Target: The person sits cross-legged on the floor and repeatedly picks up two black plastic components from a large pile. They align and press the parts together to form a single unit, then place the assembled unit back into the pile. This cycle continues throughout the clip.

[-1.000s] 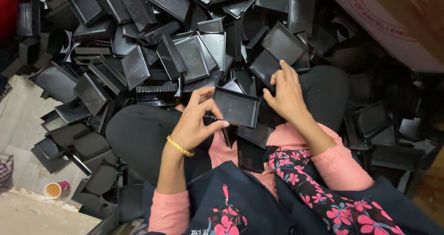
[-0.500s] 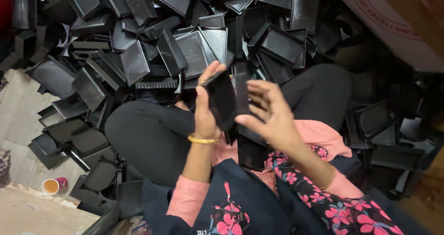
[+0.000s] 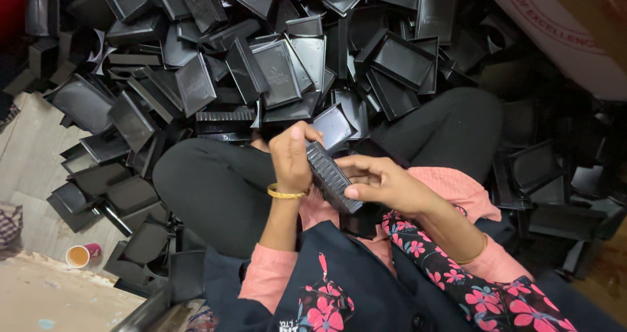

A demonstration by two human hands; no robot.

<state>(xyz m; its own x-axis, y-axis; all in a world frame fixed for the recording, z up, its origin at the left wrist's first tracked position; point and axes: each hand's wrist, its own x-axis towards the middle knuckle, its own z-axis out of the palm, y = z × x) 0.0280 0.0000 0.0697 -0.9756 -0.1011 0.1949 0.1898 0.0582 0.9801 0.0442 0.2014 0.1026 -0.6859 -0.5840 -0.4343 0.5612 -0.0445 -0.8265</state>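
Observation:
I sit cross-legged with a big heap of black plastic trays [image 3: 274,71] in front of me. Both my hands hold one stack of nested black trays [image 3: 332,176] over my lap, turned so its ribbed edge faces up. My left hand [image 3: 292,157] grips the stack's left side, thumb over its top end; a gold bangle sits on that wrist. My right hand [image 3: 382,183] cups the stack from the right, fingers curled under its lower end. More black trays [image 3: 356,222] rest in my lap beneath the hands.
Loose trays spread around both knees, some upright [image 3: 532,169] at the right. A paper cup of tea [image 3: 81,255] stands on the pale floor at the lower left. A white printed sheet [image 3: 555,38] lies at the upper right.
A single tray held flat between both hands a second ago was turned on edge; now both hands hold a ribbed stack lower over the lap, tilted down to the right.

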